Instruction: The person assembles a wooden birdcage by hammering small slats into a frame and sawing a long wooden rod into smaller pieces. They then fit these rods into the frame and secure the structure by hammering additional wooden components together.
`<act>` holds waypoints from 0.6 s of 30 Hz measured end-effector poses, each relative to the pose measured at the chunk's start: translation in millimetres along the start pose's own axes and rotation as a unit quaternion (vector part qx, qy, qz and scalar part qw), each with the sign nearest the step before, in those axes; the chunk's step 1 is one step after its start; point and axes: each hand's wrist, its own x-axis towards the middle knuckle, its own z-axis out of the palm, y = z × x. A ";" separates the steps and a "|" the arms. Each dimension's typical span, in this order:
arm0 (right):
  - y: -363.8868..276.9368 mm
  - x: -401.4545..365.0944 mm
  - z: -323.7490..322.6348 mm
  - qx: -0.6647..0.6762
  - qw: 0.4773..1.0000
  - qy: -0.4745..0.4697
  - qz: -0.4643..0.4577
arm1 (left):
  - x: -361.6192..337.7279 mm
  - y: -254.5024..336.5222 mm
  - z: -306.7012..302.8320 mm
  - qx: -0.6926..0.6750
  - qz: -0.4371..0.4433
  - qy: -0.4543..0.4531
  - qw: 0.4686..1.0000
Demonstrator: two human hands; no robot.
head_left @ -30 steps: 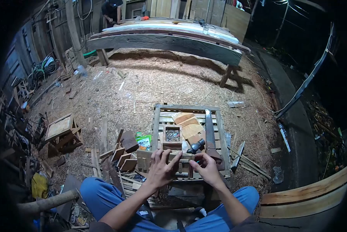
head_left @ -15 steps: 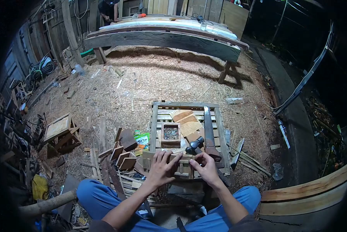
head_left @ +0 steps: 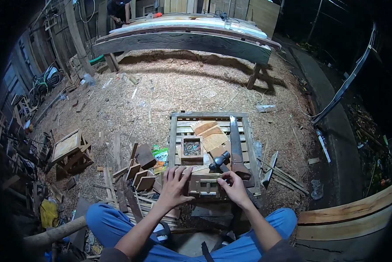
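Note:
A small wooden box-like piece (head_left: 196,180) stands on the near edge of the slatted table (head_left: 174,131), with a thin wooden strip (head_left: 208,180) across its upper part. My left hand (head_left: 175,190) grips its left end, fingers over the far edge and thumb in front. At the right end, my right hand (head_left: 234,190) pinches the strip between thumb and index finger. Just beyond lies a hammer (head_left: 220,161), its handle partly hidden. To its right lies a handsaw (head_left: 236,148). Farther back, a square wooden box (head_left: 192,147) holds many small metal pieces, probably nails.
Wood offcuts (head_left: 139,179) and a green packet (head_left: 161,156) lie left of the table. A small wooden stool-like piece (head_left: 71,150) sits farther left. Long planks (head_left: 348,218) lie at right. Across the shavings stands a workbench (head_left: 183,46), with another person (head_left: 119,9) behind it.
My left hand has shifted left along the wooden piece, its thumb now away from the strip. More of the piece's front shows. My right hand stays at the right end.

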 end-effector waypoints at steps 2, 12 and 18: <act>5.7 0.5 0.4 -0.007 1.000 -0.003 -0.001 | -3.0 -2.9 0.4 0.000 -0.004 -0.009 1.000; -33.8 -16.0 4.2 -0.322 0.930 -0.044 -0.175 | 3.5 -17.0 17.1 -0.013 0.016 -0.027 0.999; -34.2 -16.7 12.6 -0.401 0.885 -0.057 -0.229 | 1.7 -18.0 20.0 -0.020 0.018 -0.028 0.999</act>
